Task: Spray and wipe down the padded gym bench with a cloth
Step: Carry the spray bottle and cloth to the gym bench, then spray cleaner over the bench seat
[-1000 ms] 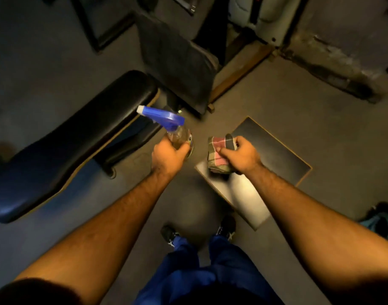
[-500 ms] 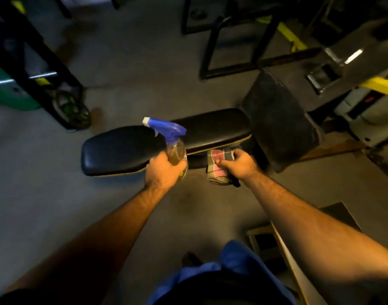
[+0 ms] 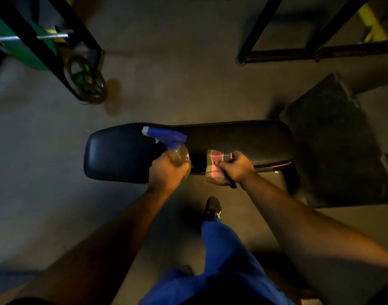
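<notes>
Overhead, we noted the left hand [image 3: 166,172] wrapped tight around the body of the spray bottle [image 3: 177,154], its blue trigger head [image 3: 166,135] pointing left over the pad. We could not tell whether a finger rested on the trigger. The right hand [image 3: 238,167] was clamped on a folded plaid cloth [image 3: 215,164], thumb pressed on top, the cloth hanging at the near edge of the bench [image 3: 122,155].

Risks as we judged them: the nozzle aimed along the pad toward its left end, so a squeeze from this height might send mist past the end and onto the floor [image 3: 45,172]. The cloth, folded thick, could smear rather than lift liquid, and the light was dim enough for wet patches to go missed. One shoe [image 3: 213,209] stood just beside the bench; overspray on the floor there might mean a slip.

The bench pad looked black, glossy and smooth, rounded at its left end, lying crosswise directly in front of us. We saw no wet sheen on it yet.
</notes>
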`<state>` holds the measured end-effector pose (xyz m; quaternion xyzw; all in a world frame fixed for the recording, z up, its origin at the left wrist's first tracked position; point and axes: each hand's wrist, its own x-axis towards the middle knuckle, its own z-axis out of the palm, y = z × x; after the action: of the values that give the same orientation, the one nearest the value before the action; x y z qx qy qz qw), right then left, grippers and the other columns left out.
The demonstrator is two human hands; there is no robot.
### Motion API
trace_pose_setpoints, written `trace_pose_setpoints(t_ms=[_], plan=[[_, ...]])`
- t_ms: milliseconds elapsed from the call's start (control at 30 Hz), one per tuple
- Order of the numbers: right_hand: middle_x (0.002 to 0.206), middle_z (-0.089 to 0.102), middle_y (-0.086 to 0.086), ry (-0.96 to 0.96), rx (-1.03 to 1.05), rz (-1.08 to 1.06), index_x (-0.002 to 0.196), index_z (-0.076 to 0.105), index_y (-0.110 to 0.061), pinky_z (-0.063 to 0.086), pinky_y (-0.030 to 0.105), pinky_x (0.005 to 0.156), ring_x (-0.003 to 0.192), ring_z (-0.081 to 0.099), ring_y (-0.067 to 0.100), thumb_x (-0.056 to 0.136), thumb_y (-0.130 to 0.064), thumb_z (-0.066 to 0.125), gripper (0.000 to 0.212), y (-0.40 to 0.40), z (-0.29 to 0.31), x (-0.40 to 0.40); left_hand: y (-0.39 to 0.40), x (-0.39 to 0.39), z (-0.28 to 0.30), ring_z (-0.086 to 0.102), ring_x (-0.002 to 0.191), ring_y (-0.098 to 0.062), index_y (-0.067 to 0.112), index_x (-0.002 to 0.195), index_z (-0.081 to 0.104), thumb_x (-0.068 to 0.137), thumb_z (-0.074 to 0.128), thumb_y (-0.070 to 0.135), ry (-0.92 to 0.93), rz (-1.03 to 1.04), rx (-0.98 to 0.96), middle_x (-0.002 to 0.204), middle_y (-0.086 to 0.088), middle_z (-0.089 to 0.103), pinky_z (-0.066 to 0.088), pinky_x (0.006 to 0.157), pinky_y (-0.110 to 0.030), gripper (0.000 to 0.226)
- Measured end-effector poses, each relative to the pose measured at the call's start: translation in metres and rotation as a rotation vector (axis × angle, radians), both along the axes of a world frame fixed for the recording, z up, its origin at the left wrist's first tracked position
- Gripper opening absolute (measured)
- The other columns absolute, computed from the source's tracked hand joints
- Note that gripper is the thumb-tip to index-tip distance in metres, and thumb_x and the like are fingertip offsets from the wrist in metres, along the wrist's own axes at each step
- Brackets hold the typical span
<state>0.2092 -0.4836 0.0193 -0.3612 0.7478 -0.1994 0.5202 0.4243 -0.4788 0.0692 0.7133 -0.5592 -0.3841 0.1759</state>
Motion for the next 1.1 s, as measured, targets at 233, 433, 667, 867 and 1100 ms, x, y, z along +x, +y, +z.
trace_pose_setpoints(t_ms=[233,433,667,867,1100], plan=[[0.097,0.065,-0.004,-0.065,0.124,0.045,0.123,0.055,-0.024,0.051,0.02,0.052,0.081,0.065,0.009,0.089,-0.023,0.075,0.039,-0.12,-0.079,-0.011,-0.11,-0.019,-0.083,0.061,0.083,-0.004,0.031,0.093,0.056,0.085,0.068,0.03,0.06,0.097,0.168,0.091,0.008,0.061,0.048,0.075,-0.026,0.014],[0.107,0.065,-0.001,-0.138,0.164,0.085,0.119,0.054,-0.025,0.062,0.032,0.069,0.09,0.071,0.015,0.088,-0.024,0.076,0.039,-0.181,-0.155,-0.009,-0.161,-0.022,-0.154,0.061,0.088,-0.007,0.023,0.103,0.054,0.09,0.064,0.032,0.076,0.104,0.154,0.099,0.006,0.061,0.049,0.078,-0.025,0.019],[0.121,0.06,-0.001,0.05,0.123,0.255,0.129,0.05,-0.029,0.06,0.048,0.084,0.108,0.064,0.025,0.085,-0.032,0.075,0.05,-0.207,-0.207,0.002,-0.172,-0.02,-0.203,0.066,0.089,-0.008,0.024,0.108,0.058,0.088,0.066,0.04,0.054,0.098,0.12,0.101,0.005,0.066,0.055,0.08,-0.031,0.027],[0.147,0.041,0.017,0.447,0.022,0.412,0.151,0.033,-0.021,0.048,0.049,0.1,0.129,0.044,0.037,0.082,-0.05,0.077,0.086,-0.205,-0.216,0.001,-0.174,-0.026,-0.216,0.06,0.092,-0.001,0.03,0.112,0.055,0.085,0.065,0.049,-0.019,0.063,0.05,0.108,0.011,0.061,0.048,0.077,-0.019,0.035],[0.141,0.051,0.012,0.287,-0.261,0.303,0.144,0.045,-0.017,0.054,0.048,0.095,0.123,0.054,0.026,0.082,-0.042,0.07,0.072,-0.196,-0.183,0.012,-0.181,-0.025,-0.205,0.058,0.092,-0.003,0.03,0.117,0.052,0.083,0.065,0.049,-0.037,0.009,0.15,0.111,0.012,0.058,0.046,0.074,-0.02,0.041]])
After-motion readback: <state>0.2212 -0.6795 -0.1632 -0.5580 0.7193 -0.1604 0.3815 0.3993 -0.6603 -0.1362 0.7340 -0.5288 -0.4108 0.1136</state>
